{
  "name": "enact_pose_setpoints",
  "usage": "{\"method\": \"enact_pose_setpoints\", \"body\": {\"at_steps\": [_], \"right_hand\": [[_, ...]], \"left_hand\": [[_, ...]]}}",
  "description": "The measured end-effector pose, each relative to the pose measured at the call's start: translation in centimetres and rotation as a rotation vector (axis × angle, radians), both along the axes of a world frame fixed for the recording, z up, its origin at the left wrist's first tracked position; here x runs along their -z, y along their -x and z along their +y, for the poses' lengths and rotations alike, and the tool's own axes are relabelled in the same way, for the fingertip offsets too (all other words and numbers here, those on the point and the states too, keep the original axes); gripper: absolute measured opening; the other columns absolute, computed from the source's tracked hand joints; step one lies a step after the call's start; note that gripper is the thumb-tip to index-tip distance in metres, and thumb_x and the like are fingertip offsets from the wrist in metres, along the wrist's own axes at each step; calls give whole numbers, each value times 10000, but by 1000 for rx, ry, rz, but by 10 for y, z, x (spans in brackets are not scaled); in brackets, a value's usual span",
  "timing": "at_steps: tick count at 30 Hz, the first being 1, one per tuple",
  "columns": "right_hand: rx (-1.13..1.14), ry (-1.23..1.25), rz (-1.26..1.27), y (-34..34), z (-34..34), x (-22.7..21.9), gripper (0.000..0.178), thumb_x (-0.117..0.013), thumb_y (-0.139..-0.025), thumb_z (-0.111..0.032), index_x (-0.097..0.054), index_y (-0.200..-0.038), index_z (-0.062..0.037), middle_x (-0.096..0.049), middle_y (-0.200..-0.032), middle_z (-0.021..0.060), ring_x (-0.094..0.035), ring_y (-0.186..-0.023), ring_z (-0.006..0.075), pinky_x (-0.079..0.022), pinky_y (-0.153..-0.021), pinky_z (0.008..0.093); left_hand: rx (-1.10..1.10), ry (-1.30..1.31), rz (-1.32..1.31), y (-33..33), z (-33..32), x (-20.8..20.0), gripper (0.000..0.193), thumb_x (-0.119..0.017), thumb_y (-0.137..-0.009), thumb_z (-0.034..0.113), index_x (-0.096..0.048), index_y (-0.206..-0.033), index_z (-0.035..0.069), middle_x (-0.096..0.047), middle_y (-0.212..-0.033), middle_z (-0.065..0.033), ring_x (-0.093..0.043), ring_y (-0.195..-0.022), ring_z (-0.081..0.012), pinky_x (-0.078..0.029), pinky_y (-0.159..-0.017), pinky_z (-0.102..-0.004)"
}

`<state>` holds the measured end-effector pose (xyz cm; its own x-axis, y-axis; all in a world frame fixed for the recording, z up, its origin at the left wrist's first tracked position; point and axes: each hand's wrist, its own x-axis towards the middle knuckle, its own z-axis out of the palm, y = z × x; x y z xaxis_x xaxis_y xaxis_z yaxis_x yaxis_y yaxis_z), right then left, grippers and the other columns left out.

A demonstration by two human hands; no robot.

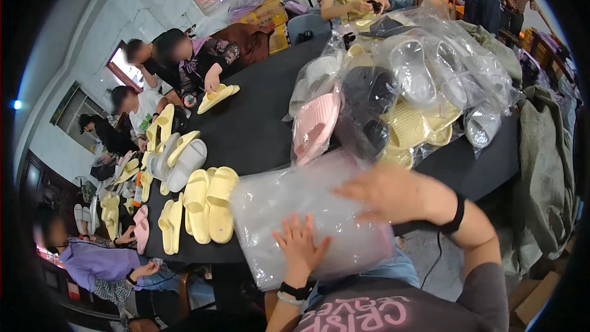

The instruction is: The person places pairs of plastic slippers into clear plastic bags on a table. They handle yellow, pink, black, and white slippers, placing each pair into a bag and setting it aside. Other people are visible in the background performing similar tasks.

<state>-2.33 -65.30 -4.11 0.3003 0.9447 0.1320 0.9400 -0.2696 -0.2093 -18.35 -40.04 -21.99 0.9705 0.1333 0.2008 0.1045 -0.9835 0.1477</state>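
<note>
A stack of clear plastic bags (270,203) lies at the near edge of the black table, partly over my lap. My left hand (300,247) rests flat on the stack with its fingers spread. Over the right part of the bags is my right hand (387,193), its fingers pointing left and smeared by motion; whether they pinch a bag I cannot make out. Just left of the bags sit a pair of yellow slippers (221,200) and another yellow slipper pair (170,226).
A heap of bagged slippers (405,86) fills the table's right side. Grey slippers (186,166) and more yellow ones line the left edge of the black table (246,123). Several people work around it; one hand holds a yellow slipper (218,98). Green-grey sacking (544,166) hangs at right.
</note>
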Motion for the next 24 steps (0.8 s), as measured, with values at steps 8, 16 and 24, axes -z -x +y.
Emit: {"method": "enact_pose_setpoints", "body": {"at_steps": [8, 16, 24], "right_hand": [[314, -146, -614, -137, 66, 27, 750, -762, -697, -151, -511, -1403, -169, -535, -1400, 92, -487, -1311, 270, -383, -1051, 453], [360, -251, -499, -153, 87, 26, 420, -753, -716, -252, -669, -1128, -249, -596, -1313, 48, -592, -1162, 260, -422, -939, 460], [107, -826, -598, -39, 100, -60, 498, -724, -652, -138, -643, -1144, -143, -591, -1318, 78, -612, -1038, 309, -481, -800, 428]], "left_hand": [[4, 0, 41, -5, -6, -1, 850, -558, -883, 660, -375, -1535, 147, -279, -1594, -237, -217, -1460, -499, -55, -1112, -735], [20, 15, -1, -7, -6, 2, 840, -567, -874, 659, -413, -1516, 141, -295, -1586, -240, -241, -1445, -510, -59, -1102, -742], [6, -38, -169, -5, -1, 9, 796, -644, -837, 622, -491, -1459, 149, -433, -1497, -241, -376, -1386, -468, -211, -1068, -710]]}}
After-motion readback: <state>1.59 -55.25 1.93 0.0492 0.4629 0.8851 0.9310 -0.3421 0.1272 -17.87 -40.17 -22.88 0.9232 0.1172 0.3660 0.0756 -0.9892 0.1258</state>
